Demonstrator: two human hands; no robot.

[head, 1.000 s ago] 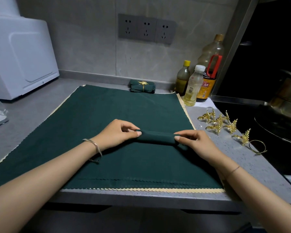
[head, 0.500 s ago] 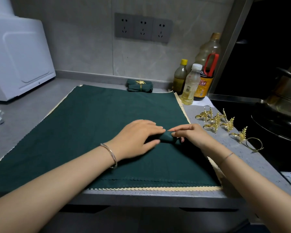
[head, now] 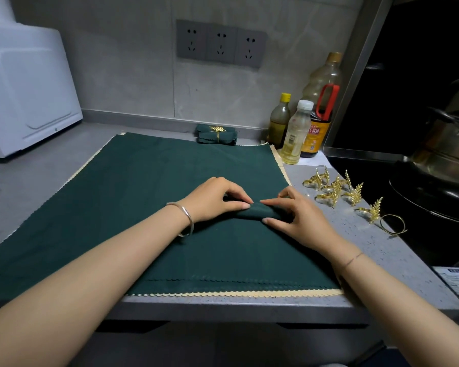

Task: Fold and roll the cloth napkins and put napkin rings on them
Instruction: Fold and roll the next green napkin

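The rolled napkin (head: 260, 211) is dark green matt cloth, like the flat cloth stack (head: 143, 194) beneath it, whose scalloped hem is cream. Right of that stack, the napkin rings (head: 334, 189) are glossy gold metal on the grey, speckled, matt surface (head: 368, 247).

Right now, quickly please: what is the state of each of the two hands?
Left hand: closed, pinching the left end of the rolled napkin.
Right hand: closed, gripping the same rolled napkin.
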